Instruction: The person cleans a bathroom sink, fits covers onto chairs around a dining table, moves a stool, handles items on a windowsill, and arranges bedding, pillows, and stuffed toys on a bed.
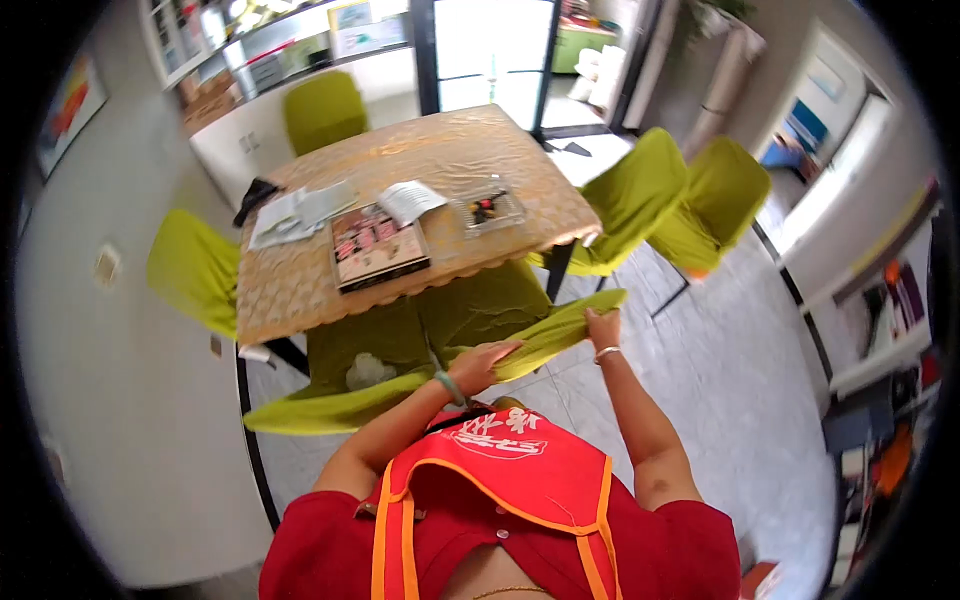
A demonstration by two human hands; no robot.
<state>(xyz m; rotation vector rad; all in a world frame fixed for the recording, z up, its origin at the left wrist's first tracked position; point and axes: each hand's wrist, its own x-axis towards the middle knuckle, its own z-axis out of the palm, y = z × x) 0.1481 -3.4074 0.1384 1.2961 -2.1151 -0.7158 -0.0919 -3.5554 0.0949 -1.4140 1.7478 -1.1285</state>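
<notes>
Two green fabric-covered chairs stand side by side at the near edge of the table, their backs towards me. My left hand (478, 368), with a pale green bangle at its wrist, is closed over the inner end of the right-hand chair's back (548, 338). At the outer end of the same backrest, my right hand (603, 330) is closed round the top edge. A silver bracelet circles that wrist. The left-hand chair (330, 408) is just beside my left forearm, with a whitish crumpled item (370, 371) on its seat.
The table (290, 310) has a patterned cover and holds a boxed set (380, 250), papers (290, 218), an open booklet (411, 201) and a clear plastic tray (490, 207). More green chairs (635, 200) stand around it. A crowded shelf (890, 400) lines the right side.
</notes>
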